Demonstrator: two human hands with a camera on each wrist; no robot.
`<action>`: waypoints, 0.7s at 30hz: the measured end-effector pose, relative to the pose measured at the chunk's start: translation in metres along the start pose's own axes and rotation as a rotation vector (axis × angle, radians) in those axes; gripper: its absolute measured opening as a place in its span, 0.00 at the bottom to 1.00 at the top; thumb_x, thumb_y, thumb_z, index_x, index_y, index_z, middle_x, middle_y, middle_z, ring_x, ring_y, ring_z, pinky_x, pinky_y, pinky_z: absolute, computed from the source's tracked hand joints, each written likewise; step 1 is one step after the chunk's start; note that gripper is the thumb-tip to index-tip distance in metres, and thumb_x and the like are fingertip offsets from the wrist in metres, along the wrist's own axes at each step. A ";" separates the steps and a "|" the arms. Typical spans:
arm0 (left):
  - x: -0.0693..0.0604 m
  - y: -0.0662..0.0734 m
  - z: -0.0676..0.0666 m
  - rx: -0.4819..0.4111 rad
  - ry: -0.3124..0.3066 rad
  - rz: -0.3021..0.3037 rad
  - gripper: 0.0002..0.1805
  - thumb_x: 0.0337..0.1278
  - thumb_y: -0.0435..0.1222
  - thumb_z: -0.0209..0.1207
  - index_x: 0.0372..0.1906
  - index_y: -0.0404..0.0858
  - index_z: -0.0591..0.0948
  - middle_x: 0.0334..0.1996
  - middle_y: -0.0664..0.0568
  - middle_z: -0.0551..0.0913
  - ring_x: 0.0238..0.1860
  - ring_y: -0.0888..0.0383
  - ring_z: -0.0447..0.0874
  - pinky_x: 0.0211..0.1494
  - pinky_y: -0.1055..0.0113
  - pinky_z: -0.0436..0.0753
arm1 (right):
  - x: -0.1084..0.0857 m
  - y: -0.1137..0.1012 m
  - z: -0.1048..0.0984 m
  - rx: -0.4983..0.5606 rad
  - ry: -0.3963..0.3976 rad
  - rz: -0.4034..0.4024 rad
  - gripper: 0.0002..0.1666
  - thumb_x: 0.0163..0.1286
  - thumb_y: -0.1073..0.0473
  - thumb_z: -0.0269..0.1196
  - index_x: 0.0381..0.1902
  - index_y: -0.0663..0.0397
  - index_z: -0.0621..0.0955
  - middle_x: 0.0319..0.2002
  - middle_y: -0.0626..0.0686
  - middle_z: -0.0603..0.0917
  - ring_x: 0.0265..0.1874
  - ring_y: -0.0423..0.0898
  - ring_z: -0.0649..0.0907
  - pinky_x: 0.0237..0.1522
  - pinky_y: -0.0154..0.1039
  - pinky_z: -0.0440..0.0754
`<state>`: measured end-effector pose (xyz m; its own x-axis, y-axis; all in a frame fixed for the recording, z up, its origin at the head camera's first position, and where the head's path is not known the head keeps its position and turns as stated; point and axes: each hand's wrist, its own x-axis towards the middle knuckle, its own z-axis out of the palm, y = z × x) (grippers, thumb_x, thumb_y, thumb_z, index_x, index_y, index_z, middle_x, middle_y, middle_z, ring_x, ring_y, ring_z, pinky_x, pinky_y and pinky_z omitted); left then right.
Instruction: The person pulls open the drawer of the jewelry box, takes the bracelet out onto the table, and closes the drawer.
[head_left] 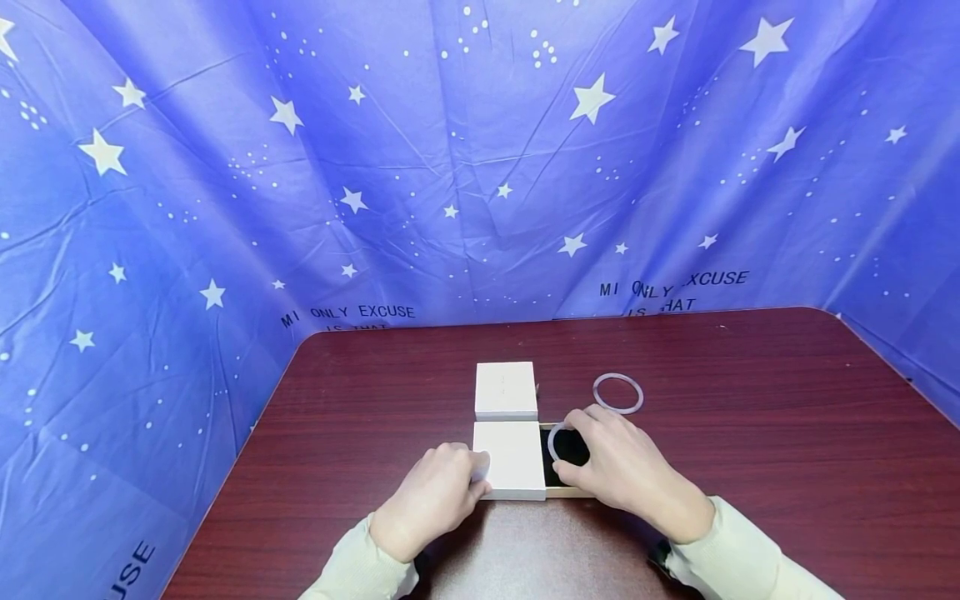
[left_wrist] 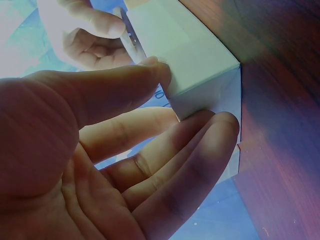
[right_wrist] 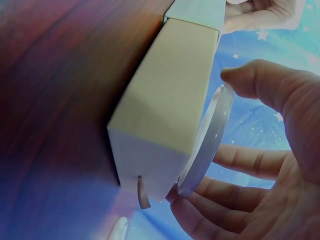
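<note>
A white slide-out box (head_left: 510, 458) lies near the table's front. Its inner drawer (right_wrist: 165, 90), lined in black, sticks out to the right, with a small ribbon tab (right_wrist: 143, 194) on the end. My left hand (head_left: 438, 492) grips the sleeve's left end, thumb on top and fingers at the side. Over the open drawer, my right hand (head_left: 626, 462) holds a pale lavender bangle (right_wrist: 207, 142) between thumb and fingers. The bangle is tilted against the drawer's open side. Behind the right hand, a second pale bangle (head_left: 641, 397) lies flat on the table.
Directly behind the slide-out box stands another white box (head_left: 506, 389), closed on the sides I see. Everything lies on a dark red wood-grain table (head_left: 375, 383). A blue curtain (head_left: 465, 167) with white stars hangs around the back and sides.
</note>
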<state>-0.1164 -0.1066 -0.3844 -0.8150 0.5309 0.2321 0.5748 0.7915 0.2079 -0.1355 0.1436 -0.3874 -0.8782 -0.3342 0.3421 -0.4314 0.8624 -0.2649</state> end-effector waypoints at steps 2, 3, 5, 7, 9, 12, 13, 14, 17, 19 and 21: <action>0.000 0.000 0.000 -0.002 0.000 0.001 0.20 0.45 0.36 0.70 0.17 0.47 0.67 0.16 0.57 0.70 0.20 0.56 0.77 0.20 0.66 0.71 | 0.000 0.001 0.000 0.001 -0.003 0.004 0.21 0.45 0.47 0.70 0.37 0.47 0.80 0.32 0.45 0.78 0.32 0.46 0.80 0.30 0.45 0.76; 0.000 0.000 0.000 -0.004 0.000 0.003 0.20 0.45 0.36 0.70 0.17 0.47 0.67 0.16 0.57 0.69 0.20 0.56 0.77 0.20 0.67 0.71 | -0.001 0.001 0.000 0.000 -0.004 0.005 0.21 0.45 0.47 0.70 0.37 0.47 0.80 0.32 0.45 0.78 0.33 0.46 0.80 0.30 0.45 0.76; 0.000 0.000 0.000 -0.006 0.001 0.006 0.20 0.45 0.36 0.70 0.16 0.47 0.67 0.15 0.57 0.69 0.20 0.57 0.77 0.20 0.67 0.70 | -0.001 0.001 0.000 0.000 -0.006 0.005 0.21 0.45 0.47 0.70 0.37 0.47 0.80 0.32 0.46 0.78 0.33 0.46 0.80 0.30 0.45 0.76; 0.000 0.000 0.000 -0.005 0.003 0.011 0.20 0.45 0.36 0.70 0.16 0.47 0.67 0.15 0.57 0.69 0.20 0.57 0.76 0.20 0.67 0.70 | -0.001 0.002 -0.001 0.000 -0.008 0.006 0.21 0.45 0.47 0.70 0.37 0.47 0.80 0.33 0.46 0.79 0.33 0.46 0.80 0.31 0.46 0.76; 0.001 0.000 0.000 -0.002 0.004 0.015 0.20 0.45 0.36 0.70 0.16 0.46 0.67 0.15 0.57 0.69 0.20 0.57 0.77 0.20 0.67 0.70 | -0.001 0.003 -0.001 -0.001 -0.012 0.008 0.21 0.45 0.47 0.70 0.37 0.47 0.80 0.34 0.46 0.79 0.34 0.46 0.80 0.32 0.46 0.76; 0.001 -0.001 0.000 0.002 0.007 0.020 0.20 0.45 0.36 0.70 0.16 0.47 0.67 0.15 0.57 0.69 0.21 0.56 0.77 0.20 0.67 0.70 | -0.001 0.004 -0.002 0.002 -0.015 0.016 0.21 0.46 0.46 0.70 0.38 0.47 0.81 0.35 0.46 0.80 0.36 0.46 0.81 0.33 0.47 0.77; 0.001 -0.001 0.000 0.003 0.006 0.019 0.20 0.45 0.36 0.70 0.16 0.47 0.67 0.15 0.57 0.69 0.21 0.56 0.77 0.20 0.67 0.71 | -0.002 0.004 -0.002 0.003 -0.015 0.019 0.21 0.46 0.46 0.70 0.38 0.47 0.81 0.35 0.46 0.80 0.36 0.46 0.81 0.34 0.48 0.77; 0.001 -0.001 0.000 0.001 0.005 0.018 0.20 0.45 0.36 0.70 0.16 0.47 0.67 0.15 0.57 0.69 0.21 0.56 0.77 0.20 0.67 0.71 | -0.002 0.005 -0.002 0.004 -0.014 0.021 0.21 0.46 0.46 0.70 0.38 0.47 0.81 0.36 0.46 0.80 0.36 0.46 0.81 0.34 0.48 0.77; 0.001 -0.001 0.001 0.002 0.005 0.019 0.20 0.45 0.36 0.69 0.16 0.47 0.67 0.15 0.57 0.69 0.21 0.56 0.78 0.20 0.66 0.71 | -0.003 0.006 -0.004 0.006 -0.014 0.026 0.21 0.46 0.46 0.70 0.38 0.46 0.81 0.36 0.46 0.81 0.36 0.47 0.81 0.33 0.48 0.77; 0.001 -0.001 0.001 0.003 0.005 0.019 0.20 0.45 0.36 0.70 0.16 0.46 0.67 0.15 0.57 0.69 0.21 0.56 0.77 0.21 0.66 0.71 | -0.004 0.007 -0.004 0.003 -0.012 0.029 0.22 0.46 0.46 0.70 0.39 0.47 0.81 0.37 0.47 0.81 0.37 0.47 0.82 0.34 0.49 0.77; 0.001 -0.001 0.001 0.002 0.004 0.018 0.20 0.45 0.36 0.70 0.17 0.47 0.67 0.15 0.57 0.68 0.21 0.57 0.77 0.21 0.66 0.70 | -0.004 0.007 -0.006 0.000 -0.013 0.033 0.22 0.46 0.46 0.70 0.39 0.48 0.81 0.37 0.47 0.81 0.37 0.48 0.81 0.33 0.49 0.77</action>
<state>-0.1176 -0.1064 -0.3848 -0.8041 0.5440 0.2396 0.5893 0.7824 0.2014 -0.1336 0.1536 -0.3859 -0.8947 -0.3104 0.3211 -0.4019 0.8732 -0.2758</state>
